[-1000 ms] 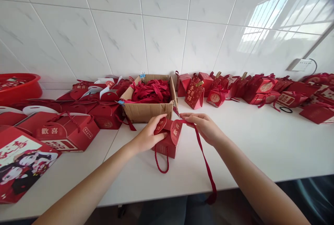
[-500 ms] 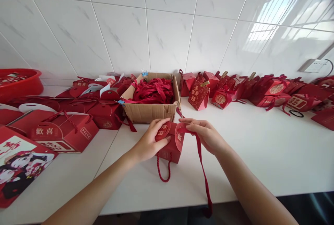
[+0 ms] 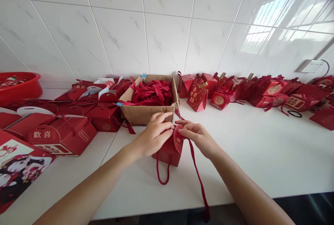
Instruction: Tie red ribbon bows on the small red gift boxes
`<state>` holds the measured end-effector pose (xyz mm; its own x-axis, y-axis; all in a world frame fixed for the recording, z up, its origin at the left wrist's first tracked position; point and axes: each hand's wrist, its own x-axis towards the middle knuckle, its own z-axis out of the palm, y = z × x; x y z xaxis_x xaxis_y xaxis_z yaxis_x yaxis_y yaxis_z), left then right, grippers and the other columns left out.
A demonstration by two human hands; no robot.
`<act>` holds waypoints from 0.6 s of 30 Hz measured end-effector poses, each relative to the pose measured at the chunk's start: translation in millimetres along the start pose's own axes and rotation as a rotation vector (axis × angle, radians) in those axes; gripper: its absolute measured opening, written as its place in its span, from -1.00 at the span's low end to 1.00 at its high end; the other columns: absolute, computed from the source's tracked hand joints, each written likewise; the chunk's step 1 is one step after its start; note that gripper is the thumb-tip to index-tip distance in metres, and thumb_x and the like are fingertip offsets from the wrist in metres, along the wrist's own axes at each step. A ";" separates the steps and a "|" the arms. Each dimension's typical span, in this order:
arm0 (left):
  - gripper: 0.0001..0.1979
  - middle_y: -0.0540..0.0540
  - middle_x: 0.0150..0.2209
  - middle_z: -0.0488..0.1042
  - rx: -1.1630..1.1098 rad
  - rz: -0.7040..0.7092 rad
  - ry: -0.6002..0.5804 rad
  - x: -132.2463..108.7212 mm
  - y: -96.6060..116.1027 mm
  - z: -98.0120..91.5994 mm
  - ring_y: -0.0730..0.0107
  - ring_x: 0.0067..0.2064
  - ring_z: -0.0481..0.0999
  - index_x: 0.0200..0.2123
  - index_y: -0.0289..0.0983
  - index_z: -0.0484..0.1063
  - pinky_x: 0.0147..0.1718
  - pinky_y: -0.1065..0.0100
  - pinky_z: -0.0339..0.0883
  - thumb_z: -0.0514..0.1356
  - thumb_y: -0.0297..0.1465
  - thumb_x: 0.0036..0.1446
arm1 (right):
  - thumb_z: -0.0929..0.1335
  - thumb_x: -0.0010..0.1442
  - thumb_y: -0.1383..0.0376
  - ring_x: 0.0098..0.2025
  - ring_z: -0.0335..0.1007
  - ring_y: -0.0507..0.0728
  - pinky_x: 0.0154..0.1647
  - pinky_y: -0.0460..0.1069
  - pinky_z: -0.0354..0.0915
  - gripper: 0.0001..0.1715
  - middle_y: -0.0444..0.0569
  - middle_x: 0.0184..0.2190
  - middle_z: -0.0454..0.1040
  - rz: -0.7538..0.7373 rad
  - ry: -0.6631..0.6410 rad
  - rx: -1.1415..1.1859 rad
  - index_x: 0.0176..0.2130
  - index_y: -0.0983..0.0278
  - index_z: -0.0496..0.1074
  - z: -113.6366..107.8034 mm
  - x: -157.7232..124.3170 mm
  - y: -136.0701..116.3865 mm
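Note:
A small red gift box [image 3: 167,152] with a rounded top flap stands on the white table, and a twisted red cord handle [image 3: 163,182] loops down its front. My left hand [image 3: 153,134] lies over the box's top left side, thumb and fingertips closed together at the top edge and covering the left flap. Opposite it, my right hand [image 3: 197,136] pinches at the right flap, where a dark red ribbon [image 3: 197,167] comes out beneath the fingers. The ribbon's long tail hangs over the table's front edge. Its other end is hidden between my hands.
Behind the box stands a cardboard carton [image 3: 146,114] of loose red ribbons [image 3: 153,93]. Red handled boxes [image 3: 62,133] crowd the left, near a red basin [image 3: 21,89]. Smaller boxes [image 3: 198,96] line the tiled wall at right, with a black ring [image 3: 294,114] beside them.
My left fingers have shifted right across the box top, closing near the flap's edge. My right hand has moved slightly left against the flap, with less ribbon showing above it.

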<state>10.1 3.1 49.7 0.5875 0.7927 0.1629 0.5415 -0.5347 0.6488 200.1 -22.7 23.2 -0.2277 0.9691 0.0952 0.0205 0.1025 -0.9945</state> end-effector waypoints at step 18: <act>-0.78 -0.05 -0.22 0.51 -0.289 -0.048 -0.080 36.7 7.9 -27.3 0.16 -0.12 0.48 -0.58 -0.25 0.38 -0.09 0.19 0.36 0.04 -0.33 0.00 | 0.29 0.19 -0.03 0.28 0.01 0.23 0.22 0.14 -0.03 -0.62 -0.11 0.21 0.23 0.100 0.013 -0.086 -0.32 0.16 0.52 -21.5 -32.0 2.3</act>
<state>19.5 36.0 81.1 0.6171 0.7833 0.0758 0.3825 -0.3827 0.8410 228.4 -48.6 18.8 -0.2077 0.9782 -0.0032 0.1262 0.0235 -0.9917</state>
